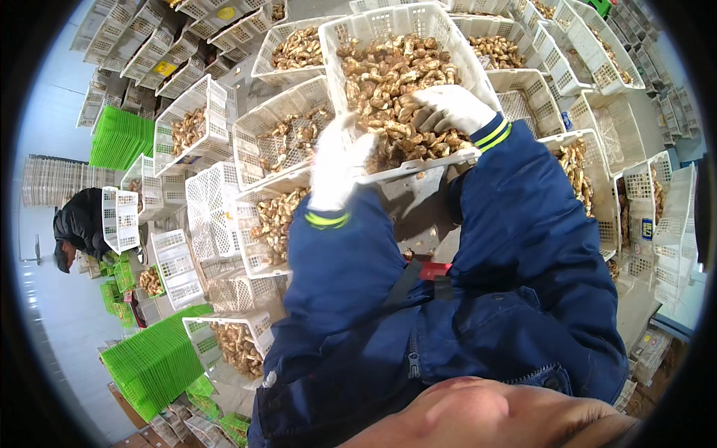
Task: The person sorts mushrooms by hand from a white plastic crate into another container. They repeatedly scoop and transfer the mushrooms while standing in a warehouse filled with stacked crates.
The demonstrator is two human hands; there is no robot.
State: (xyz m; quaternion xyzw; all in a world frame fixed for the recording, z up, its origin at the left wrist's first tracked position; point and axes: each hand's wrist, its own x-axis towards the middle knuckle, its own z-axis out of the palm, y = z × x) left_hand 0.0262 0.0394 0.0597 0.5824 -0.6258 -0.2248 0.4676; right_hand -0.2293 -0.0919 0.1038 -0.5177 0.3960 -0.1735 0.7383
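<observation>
A white perforated plastic crate (386, 25) full of brown mushrooms (392, 78) stands before me. My right hand (455, 106), in a white glove, reaches over its right side with fingers apart and fingertips touching the mushrooms. No mushroom shows clearly in its grasp. At the crate's near left corner is my left hand (340, 162), also white-gloved and blurred by motion. Whether it holds a mushroom cannot be made out. Just left of it sits a crate (252, 126) with a thin scatter of mushrooms, and below that another crate (246, 224) holds more.
More mushroom crates crowd both sides, including one on the right (602, 168). Green plastic baskets (157, 358) are stacked at lower left. A person in dark clothing (84, 224) bends by a white crate (120, 218) at far left. Grey floor (425, 238) shows beneath my arms.
</observation>
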